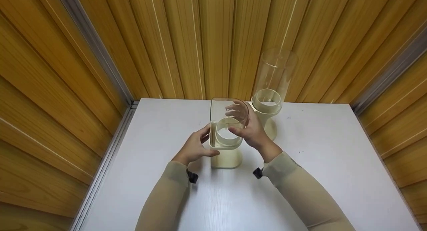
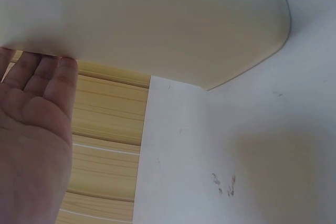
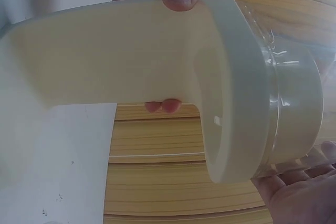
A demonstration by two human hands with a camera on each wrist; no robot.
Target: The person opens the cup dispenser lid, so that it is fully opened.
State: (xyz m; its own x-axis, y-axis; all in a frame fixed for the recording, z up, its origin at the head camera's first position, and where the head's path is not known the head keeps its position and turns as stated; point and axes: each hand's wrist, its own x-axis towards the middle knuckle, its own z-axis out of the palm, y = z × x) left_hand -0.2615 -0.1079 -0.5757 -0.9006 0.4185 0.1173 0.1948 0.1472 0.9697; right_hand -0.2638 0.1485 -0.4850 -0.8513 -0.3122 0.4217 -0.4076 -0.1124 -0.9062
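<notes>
A cream stand (image 1: 226, 160) with a wide foot stands on the table in front of me, a clear plastic canister (image 1: 220, 107) on its top. Inside the canister's lower end shows a cream ring (image 3: 299, 98). My left hand (image 1: 193, 147) grips the stand's column just below the top, thumb on the near face and fingertips round behind, as the right wrist view shows. With thumb in front and fingers behind, my right hand (image 1: 253, 131) holds the canister's right side. In the left wrist view, left-hand fingers (image 2: 60, 82) reach behind the column.
Behind and to the right stands a second cream stand (image 1: 271, 127) with a taller clear cylinder (image 1: 275, 70), close to my right hand. The white table (image 1: 160, 124) ends at a wood-panelled wall (image 1: 213, 40), with more panels left and right.
</notes>
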